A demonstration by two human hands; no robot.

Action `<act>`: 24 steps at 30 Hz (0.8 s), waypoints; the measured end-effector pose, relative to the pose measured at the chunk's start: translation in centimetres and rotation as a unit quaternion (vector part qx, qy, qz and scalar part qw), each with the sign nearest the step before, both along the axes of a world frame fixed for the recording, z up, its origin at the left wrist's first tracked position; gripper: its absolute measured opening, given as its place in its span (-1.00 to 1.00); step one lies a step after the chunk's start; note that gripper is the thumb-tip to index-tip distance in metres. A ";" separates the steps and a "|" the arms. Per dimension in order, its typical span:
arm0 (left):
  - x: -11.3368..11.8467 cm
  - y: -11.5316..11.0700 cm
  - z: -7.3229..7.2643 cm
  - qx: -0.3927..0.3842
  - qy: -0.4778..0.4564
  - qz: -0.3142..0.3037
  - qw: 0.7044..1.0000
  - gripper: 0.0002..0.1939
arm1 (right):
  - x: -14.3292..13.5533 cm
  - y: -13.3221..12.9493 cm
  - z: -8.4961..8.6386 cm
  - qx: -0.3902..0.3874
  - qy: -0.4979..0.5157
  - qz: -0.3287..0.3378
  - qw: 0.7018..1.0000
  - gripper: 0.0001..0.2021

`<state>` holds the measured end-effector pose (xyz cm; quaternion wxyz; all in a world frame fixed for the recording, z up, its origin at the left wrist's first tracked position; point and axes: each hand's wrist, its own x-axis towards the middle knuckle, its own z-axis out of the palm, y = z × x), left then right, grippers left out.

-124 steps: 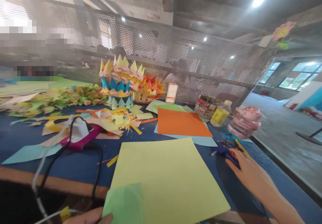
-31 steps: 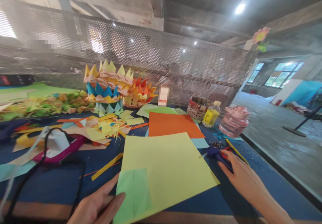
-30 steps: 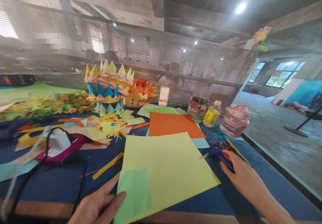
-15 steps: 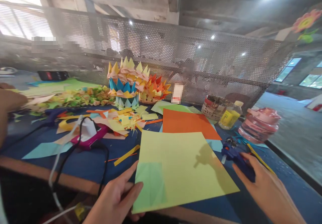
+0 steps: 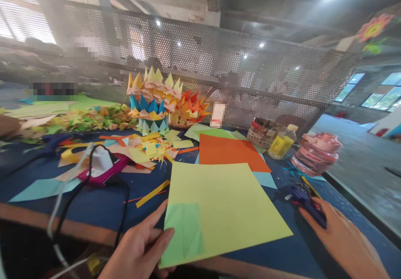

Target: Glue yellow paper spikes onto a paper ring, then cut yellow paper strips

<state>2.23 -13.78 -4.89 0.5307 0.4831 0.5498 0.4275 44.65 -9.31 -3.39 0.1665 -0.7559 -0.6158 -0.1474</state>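
Observation:
My left hand pinches the lower left edge of a pale yellow paper sheet, thumb on top and fingers beneath. A smaller folded green paper piece shows at that same corner, near the thumb. Off the sheet's right edge, my right hand is closed around a dark blue glue gun, its nozzle pointing left, low over the table. Beyond the yellow sheet lies an orange sheet, with light blue paper showing under it.
Paper crowns stand by the mesh screen. A pink power strip with cables, paper scraps and a second glue gun lie left. A yellow-labelled bottle and pink bottle stand right. Another person's hand is far left.
My right hand has lowered the glue gun and moved it right, away from the yellow sheet; its shadow has left the paper. My left hand keeps its hold. The view has shifted slightly.

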 end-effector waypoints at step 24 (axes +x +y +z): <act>-0.5 0.0 0.5 0.024 -0.002 -0.028 0.999 -0.16 | -13.9 -6.2 -2.1 0.210 0.123 0.210 0.947 -0.85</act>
